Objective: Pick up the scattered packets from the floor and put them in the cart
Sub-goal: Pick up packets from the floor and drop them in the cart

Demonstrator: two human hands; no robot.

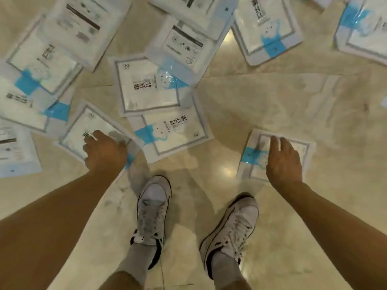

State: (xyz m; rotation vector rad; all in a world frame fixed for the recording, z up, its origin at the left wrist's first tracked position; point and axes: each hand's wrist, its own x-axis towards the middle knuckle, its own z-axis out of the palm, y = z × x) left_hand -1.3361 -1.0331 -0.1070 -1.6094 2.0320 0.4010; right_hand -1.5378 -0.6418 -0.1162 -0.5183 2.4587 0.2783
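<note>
Several white packets with blue bands and black print lie scattered on the glossy beige floor (261, 101). My left hand (104, 151) reaches down onto one tilted packet (83, 126) at the lower left, its fingers curled round the packet's near part. Over a single packet (254, 155) lying apart at the right, my right hand (284, 162) rests on top with thumb and fingers spread and relaxed. That packet lies flat on the floor. No cart is in view.
My two white sneakers (154, 206) (234, 225) stand just behind the hands. More packets overlap in a pile across the top and left, such as one in the middle (146, 86) and another at the top right (266, 32). Bare floor shows at the right.
</note>
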